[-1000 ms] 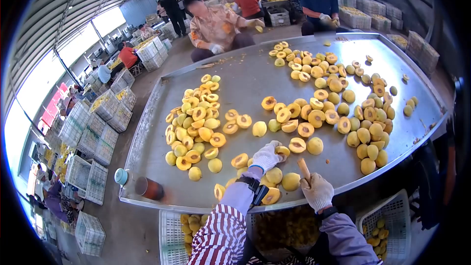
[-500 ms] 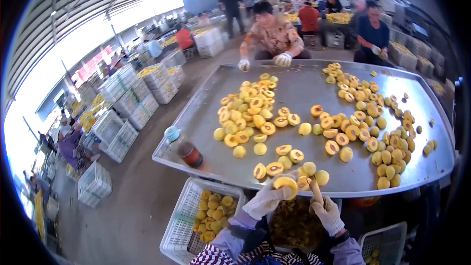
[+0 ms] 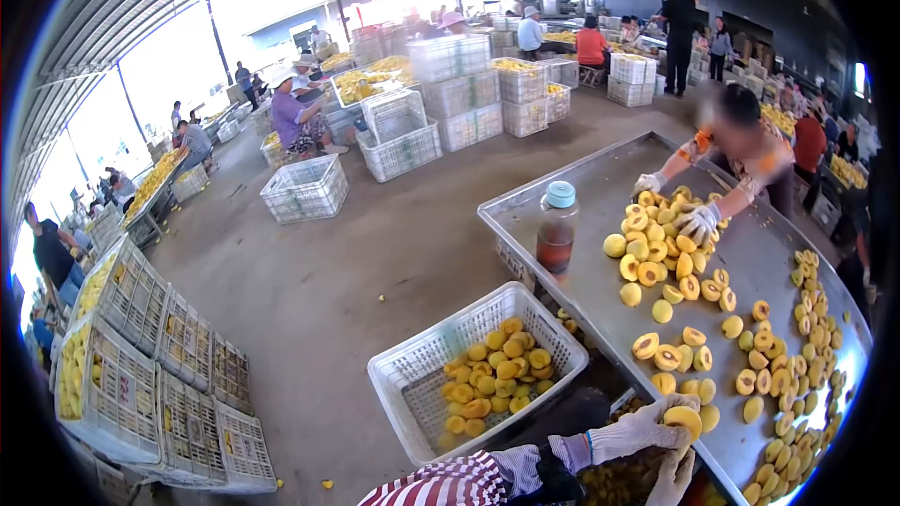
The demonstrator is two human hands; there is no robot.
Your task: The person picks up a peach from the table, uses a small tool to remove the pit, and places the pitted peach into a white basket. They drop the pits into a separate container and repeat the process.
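My left hand [image 3: 637, 431], in a white knit glove, holds a halved yellow fruit [image 3: 684, 422] at the near edge of the metal table [image 3: 586, 319]. Just below it is my right hand [image 3: 673, 476], also gloved, with its fingers close to the fruit; whether it grips anything is hidden. Halved fruits with brown centres [image 3: 667, 357] lie on the table beside my hands. To the left, a white crate [image 3: 403, 403] holds a pile of yellow fruit halves [image 3: 497, 375]. Beneath my hands a darker container is partly visible.
A bottle with a teal lid [image 3: 557, 225] stands on the table's left part. Across the table, a co-worker [image 3: 741, 141] in white gloves reaches into a fruit pile. Stacked crates [image 3: 159, 375] stand at far left, with more crates and seated people behind.
The view has swung left and my hands appear lower and further right. The knife seen earlier in my right hand is out of sight. The co-worker's hands have moved onto the fruit pile.
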